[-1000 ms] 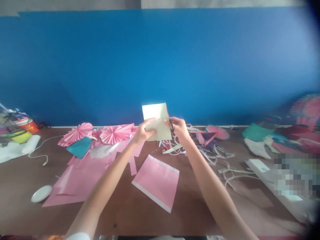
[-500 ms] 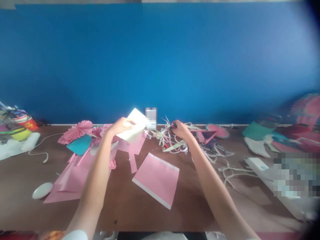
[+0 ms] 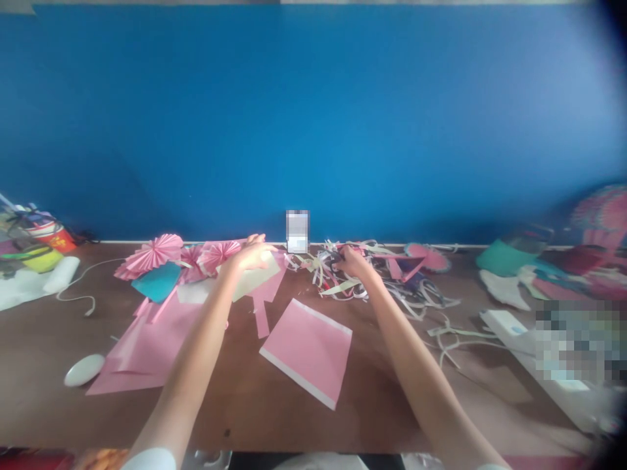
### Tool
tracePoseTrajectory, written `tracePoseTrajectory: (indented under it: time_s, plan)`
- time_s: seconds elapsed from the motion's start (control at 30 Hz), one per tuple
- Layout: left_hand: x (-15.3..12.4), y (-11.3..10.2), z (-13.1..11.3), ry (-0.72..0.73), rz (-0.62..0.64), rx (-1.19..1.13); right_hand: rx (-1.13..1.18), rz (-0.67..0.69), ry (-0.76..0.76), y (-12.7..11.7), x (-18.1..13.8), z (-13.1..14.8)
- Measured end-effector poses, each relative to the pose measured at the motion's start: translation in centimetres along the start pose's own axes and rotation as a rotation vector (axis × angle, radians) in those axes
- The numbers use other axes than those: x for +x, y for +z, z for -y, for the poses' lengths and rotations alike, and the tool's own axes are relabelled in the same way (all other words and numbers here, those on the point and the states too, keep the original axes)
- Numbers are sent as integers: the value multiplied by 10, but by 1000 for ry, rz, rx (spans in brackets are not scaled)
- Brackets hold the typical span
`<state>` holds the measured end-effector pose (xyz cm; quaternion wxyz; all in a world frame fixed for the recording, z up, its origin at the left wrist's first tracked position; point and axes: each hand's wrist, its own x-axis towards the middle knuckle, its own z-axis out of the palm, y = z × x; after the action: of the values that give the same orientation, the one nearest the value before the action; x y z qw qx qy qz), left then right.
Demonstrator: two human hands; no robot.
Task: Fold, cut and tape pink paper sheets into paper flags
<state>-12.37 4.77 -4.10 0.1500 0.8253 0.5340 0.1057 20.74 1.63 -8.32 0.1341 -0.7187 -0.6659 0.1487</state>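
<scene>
My left hand [image 3: 253,254] is over a pale cream sheet of paper [image 3: 252,281], its fingers apart. That sheet lies flat on pink paper [image 3: 270,285] beside pink pleated paper fans [image 3: 220,256]. At the pile of cut paper strips [image 3: 343,287], my right hand [image 3: 353,262] is low, fingers curled around the dark handles of a pair of scissors [image 3: 337,264]. Its blades are hard to make out among the strips. Between my forearms lies a pink square sheet [image 3: 308,352] with white bands along two edges.
Larger pink sheets [image 3: 147,346], a teal piece [image 3: 157,282] and a white oval object [image 3: 84,371] lie left. A small blurred upright item [image 3: 297,232] stands against the blue wall [image 3: 313,117]. Right are a pink round-ended piece [image 3: 427,256], green paper [image 3: 504,258] and a white box-like object [image 3: 504,321].
The cream sheet, held up and tilted by my left hand before, now lies flat, and that hand's fingers have spread. My right hand has lowered the scissors into the strips.
</scene>
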Motion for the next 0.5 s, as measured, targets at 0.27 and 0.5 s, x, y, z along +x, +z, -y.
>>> tracePoseTrajectory:
  time_s: [0.27,0.5]
  plan:
    - [7,44,-65,167,149,-109,-184,-58,12,4,-19,18]
    - [6,51,-76,134,426,-77,-158,-169,-80,7,-19,33]
